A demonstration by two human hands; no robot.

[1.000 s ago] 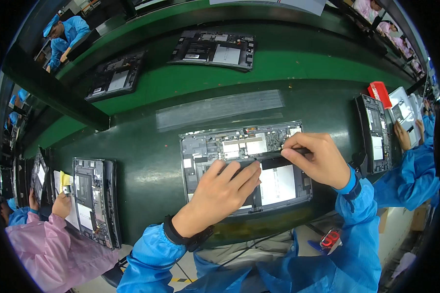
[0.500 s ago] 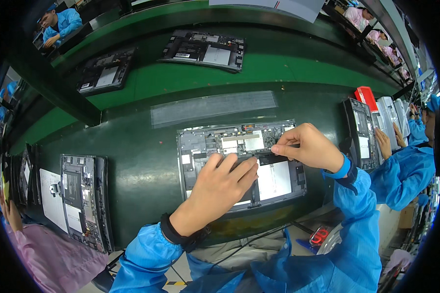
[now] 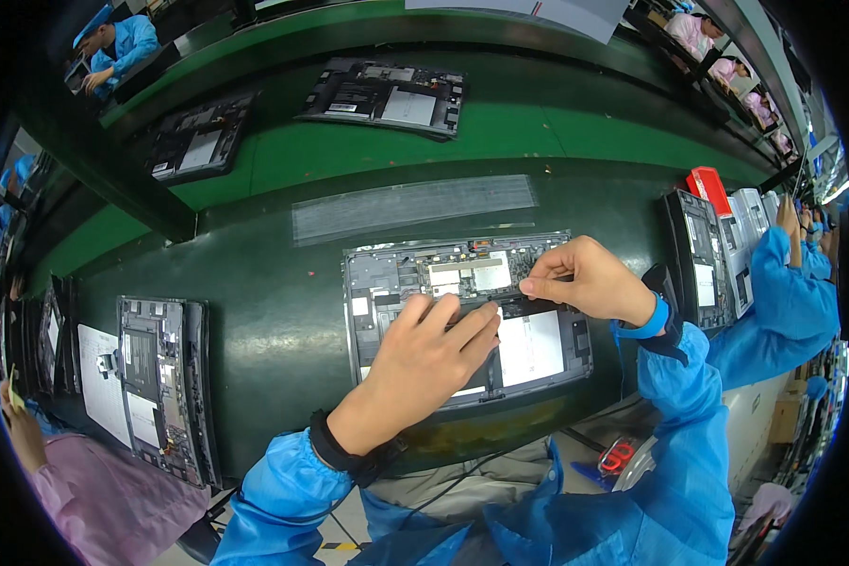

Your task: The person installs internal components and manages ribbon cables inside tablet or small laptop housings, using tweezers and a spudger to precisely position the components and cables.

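An opened laptop base [image 3: 377, 274] lies in front of me, its circuit board and silver-white panels exposed. My left hand [image 3: 426, 354] rests over the middle of it, fingers apart and bent, the fingertips near the lower edge of the circuit board [image 3: 528, 269]. Thumb and forefinger of my right hand [image 3: 590, 280] are pinched together at the board's lower right part. Whatever sits between those fingertips is hidden or too small to name. My left palm covers part of the laptop's lower left half.
Stacked opened laptop bases [image 3: 165, 377] stand left, beside a white sheet [image 3: 102, 382]. Others [image 3: 698, 255] lie right, near a red bin [image 3: 707, 189]. A clear strip [image 3: 415, 208] lies behind my laptop. More bases [image 3: 387, 99] sit on the green conveyor [image 3: 500, 141]. Co-workers flank me.
My hands have hardly moved. On the conveyor the laptop bases have shifted slightly left. The co-worker at right has lifted an arm and reached farther away.
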